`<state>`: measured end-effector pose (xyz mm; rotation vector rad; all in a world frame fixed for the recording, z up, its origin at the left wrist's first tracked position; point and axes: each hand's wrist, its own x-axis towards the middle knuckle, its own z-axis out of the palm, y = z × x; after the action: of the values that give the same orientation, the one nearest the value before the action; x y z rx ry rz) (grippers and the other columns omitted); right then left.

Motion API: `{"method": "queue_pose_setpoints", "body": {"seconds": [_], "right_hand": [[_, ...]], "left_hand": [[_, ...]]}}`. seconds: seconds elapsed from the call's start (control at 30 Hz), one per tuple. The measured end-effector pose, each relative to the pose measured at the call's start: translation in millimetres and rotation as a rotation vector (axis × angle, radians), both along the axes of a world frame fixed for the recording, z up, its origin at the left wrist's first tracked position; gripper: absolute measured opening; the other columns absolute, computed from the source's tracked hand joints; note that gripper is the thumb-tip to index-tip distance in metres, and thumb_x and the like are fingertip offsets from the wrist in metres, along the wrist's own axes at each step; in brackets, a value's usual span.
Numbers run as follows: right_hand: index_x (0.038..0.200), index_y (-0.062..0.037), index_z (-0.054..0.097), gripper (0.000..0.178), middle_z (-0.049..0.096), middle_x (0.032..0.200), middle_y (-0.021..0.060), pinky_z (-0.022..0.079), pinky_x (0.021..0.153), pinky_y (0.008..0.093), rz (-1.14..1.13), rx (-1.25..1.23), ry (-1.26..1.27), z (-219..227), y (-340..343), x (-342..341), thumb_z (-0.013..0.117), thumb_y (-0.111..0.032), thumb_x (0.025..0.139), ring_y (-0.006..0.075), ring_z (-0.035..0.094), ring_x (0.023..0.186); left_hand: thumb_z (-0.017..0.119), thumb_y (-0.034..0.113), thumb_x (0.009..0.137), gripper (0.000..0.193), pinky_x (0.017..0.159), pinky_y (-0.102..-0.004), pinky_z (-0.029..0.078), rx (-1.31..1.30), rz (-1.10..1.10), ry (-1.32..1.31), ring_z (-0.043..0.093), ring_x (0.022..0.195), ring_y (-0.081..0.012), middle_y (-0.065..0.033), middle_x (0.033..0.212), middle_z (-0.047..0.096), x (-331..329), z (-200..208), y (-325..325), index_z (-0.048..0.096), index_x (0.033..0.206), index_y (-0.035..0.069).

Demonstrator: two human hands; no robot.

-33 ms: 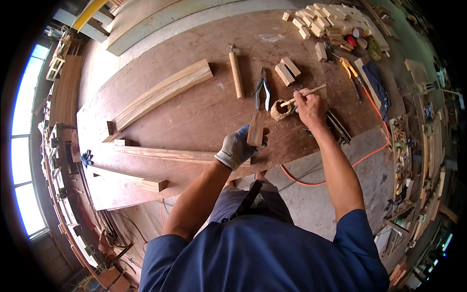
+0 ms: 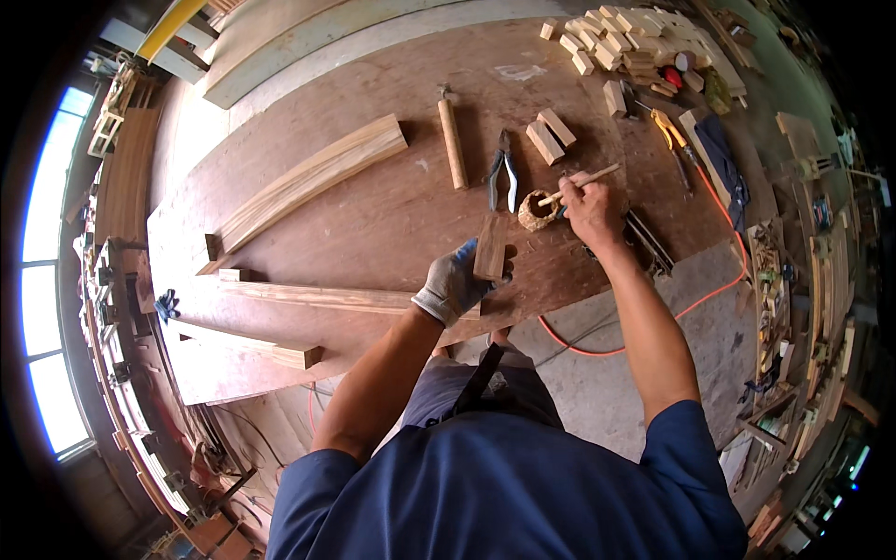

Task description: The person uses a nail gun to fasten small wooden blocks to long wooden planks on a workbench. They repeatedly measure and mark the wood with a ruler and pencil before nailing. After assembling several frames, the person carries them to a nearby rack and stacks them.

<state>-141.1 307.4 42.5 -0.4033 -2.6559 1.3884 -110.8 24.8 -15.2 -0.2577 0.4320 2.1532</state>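
Observation:
In a grey and blue glove, my left hand (image 2: pixel 455 285) grips a short brown wooden block (image 2: pixel 490 247) over the table's near edge. My bare right hand (image 2: pixel 594 211) pinches a thin light wooden stick (image 2: pixel 605 172). The stick's lower end is inside the mouth of a small crusted tan pot (image 2: pixel 535 217); what the pot contains is too dark to make out. Beyond the block lie pliers (image 2: pixel 504 173) with their handles spread. A hammer (image 2: pixel 452 140) rests to their left, and two small wood blocks (image 2: pixel 545 143) sit to their right.
Long wooden pieces (image 2: pixel 313 182) lie across the left of the brown worktable (image 2: pixel 373 224). Many cut blocks (image 2: pixel 616 42) are heaped at the far right. Near them are a yellow air gun (image 2: pixel 667 128) with an orange hose (image 2: pixel 695 303) and a dark cloth (image 2: pixel 721 168).
My right hand and the stick have shifted very slightly left, with the stick's end still in the pot. The left hand and its block stay put.

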Motion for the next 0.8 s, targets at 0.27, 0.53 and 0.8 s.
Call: {"method": "queue_pose_setpoints", "body": {"seconds": [0.27,0.53,0.8], "right_hand": [[0.096,-0.0003,0.068,0.028,0.069,0.073,0.0070,0.052,0.050,0.0252,-0.288,-0.423,-0.064,0.2,11.7,15.3,0.061,-0.027,0.104,0.0124,0.065,0.056],[0.102,0.0002,0.069,0.031,0.070,0.076,0.0070,0.054,0.049,0.0242,-0.397,-0.549,0.009,11.6,20.8,36.4,0.064,-0.030,0.103,0.0117,0.066,0.057],[0.100,-0.0023,0.070,0.030,0.070,0.074,0.0055,0.054,0.048,0.0269,-0.507,-0.755,-0.041,-15.7,39.5,45.8,0.066,-0.032,0.102,0.0138,0.067,0.057]], "left_hand": [[0.046,0.033,0.109,0.052,0.098,-0.0486,0.052,-0.007,0.010,-0.112,0.062,0.111,-0.0390,-0.0252,0.133,0.061,-13.3,-4.6,8.7,0.046,0.147,-0.002],[0.042,0.028,0.110,0.044,0.097,-0.0481,0.053,-0.062,0.017,-0.139,0.063,0.109,-0.0384,-0.0244,0.128,0.063,-28.5,-4.7,25.8,0.050,0.142,-0.002],[0.043,0.026,0.110,0.042,0.095,-0.0476,0.054,-0.044,-0.008,-0.141,0.063,0.109,-0.0373,-0.0234,0.126,0.063,-36.0,-5.4,37.5,0.052,0.140,-0.001]]}}
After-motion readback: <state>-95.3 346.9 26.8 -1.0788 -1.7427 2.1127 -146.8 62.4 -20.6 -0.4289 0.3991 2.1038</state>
